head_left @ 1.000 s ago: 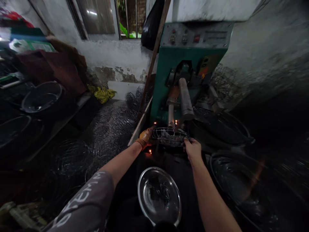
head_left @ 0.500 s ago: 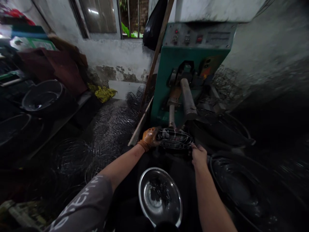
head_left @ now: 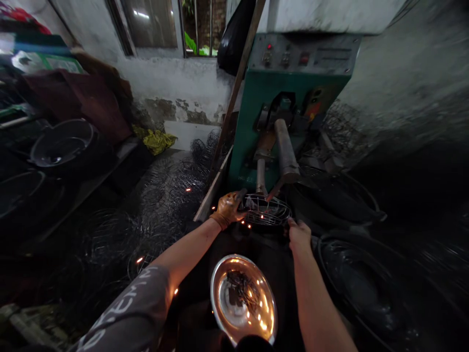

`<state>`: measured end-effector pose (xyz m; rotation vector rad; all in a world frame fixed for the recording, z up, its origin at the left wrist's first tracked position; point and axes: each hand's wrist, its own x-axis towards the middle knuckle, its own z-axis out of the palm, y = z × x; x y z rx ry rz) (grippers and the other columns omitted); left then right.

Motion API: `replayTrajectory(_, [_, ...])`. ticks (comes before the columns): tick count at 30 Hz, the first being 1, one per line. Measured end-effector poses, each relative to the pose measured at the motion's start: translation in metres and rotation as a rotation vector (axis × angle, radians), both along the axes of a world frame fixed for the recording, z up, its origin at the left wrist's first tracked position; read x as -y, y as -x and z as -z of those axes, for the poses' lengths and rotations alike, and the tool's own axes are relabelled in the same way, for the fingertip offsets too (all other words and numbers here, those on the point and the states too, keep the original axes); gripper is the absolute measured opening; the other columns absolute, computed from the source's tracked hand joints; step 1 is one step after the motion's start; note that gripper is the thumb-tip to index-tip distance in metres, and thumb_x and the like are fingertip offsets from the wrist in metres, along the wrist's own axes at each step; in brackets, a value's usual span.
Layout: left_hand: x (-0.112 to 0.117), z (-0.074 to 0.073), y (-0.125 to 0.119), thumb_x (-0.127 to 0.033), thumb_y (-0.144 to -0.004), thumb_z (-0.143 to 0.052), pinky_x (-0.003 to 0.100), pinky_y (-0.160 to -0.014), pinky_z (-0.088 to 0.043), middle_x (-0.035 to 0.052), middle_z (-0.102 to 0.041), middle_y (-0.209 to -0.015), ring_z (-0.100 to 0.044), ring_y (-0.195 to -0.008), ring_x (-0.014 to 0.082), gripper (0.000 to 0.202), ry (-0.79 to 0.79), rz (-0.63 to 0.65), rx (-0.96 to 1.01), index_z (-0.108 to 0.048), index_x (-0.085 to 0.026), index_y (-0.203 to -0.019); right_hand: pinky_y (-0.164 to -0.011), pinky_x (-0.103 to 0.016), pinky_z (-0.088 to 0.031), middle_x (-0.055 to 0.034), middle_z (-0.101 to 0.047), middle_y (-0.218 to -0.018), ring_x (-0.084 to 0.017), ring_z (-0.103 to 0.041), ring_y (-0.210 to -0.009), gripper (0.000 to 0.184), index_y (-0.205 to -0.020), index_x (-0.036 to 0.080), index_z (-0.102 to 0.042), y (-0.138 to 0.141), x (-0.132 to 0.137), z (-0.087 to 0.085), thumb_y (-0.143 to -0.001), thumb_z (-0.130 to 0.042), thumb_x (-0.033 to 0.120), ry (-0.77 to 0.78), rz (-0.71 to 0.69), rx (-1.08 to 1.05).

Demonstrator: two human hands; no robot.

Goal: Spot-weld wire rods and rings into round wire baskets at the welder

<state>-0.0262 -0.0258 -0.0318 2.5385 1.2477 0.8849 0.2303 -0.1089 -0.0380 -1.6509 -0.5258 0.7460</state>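
A round wire basket [head_left: 269, 216] is held between my two hands at the electrodes of a green spot welder [head_left: 252, 102]. My left hand [head_left: 229, 208], in an orange-brown glove, grips the basket's left rim. Bare fingers of my right hand [head_left: 298, 232] are closed at its right edge; whether they also pinch a small part I cannot make out. The welder's upper electrode [head_left: 273, 191] reaches down into the basket. Orange sparks [head_left: 246, 225] fly around it. Below, a shiny metal bowl [head_left: 216, 288] holds small dark metal pieces [head_left: 244, 288] and reflects the orange light.
Tangled wire frames [head_left: 164, 190] lie heaped on the floor to the left. Black tubs [head_left: 62, 142] stand at far left, and a large dark tub [head_left: 366, 278] is near my right arm. A wooden plank [head_left: 238, 73] leans beside the welder.
Sparks have appeared around the basket, my left arm and the bowl, which now glows orange. The upper electrode tip is lower at the basket. Both hands keep nearly the same place.
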Motion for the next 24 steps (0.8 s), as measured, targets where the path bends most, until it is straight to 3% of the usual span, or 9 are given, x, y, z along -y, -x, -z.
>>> replayTrajectory(6, [0.006,-0.018,-0.007,-0.058,-0.089,-0.064,0.048,-0.107,-0.052,0.0184,-0.066,-0.139,-0.065,-0.125,0.0345,0.083,-0.032,0.047,-0.078,-0.048,-0.011,-0.156,-0.049,-0.026,-0.043,0.0053,-0.055,-0.053,-0.014,-0.052,-0.051,0.035,-0.068,0.021,-0.058,-0.005,-0.002,0.007,-0.057,-0.078,0.047,0.046,0.102,-0.047])
replayTrajectory(14, [0.013,-0.023,-0.014,-0.061,-0.086,-0.066,0.052,-0.104,-0.052,0.0154,-0.065,-0.143,-0.063,-0.125,0.0359,0.089,-0.045,-0.013,-0.132,-0.046,-0.016,-0.159,-0.059,-0.031,-0.05,0.003,-0.06,-0.056,-0.019,-0.06,-0.06,0.037,-0.07,0.019,-0.062,-0.013,-0.005,0.023,-0.057,-0.082,0.046,0.057,0.11,-0.018])
replayTrajectory(24, [0.014,-0.024,-0.012,-0.059,-0.089,-0.066,0.049,-0.109,-0.05,0.0154,-0.065,-0.142,-0.062,-0.128,0.0338,0.083,-0.051,0.008,-0.05,-0.049,-0.016,-0.157,-0.056,-0.031,-0.048,0.0036,-0.055,-0.051,-0.019,-0.056,-0.055,0.041,-0.074,0.018,-0.064,0.002,0.0,0.007,-0.064,-0.085,0.052,0.104,0.063,0.038])
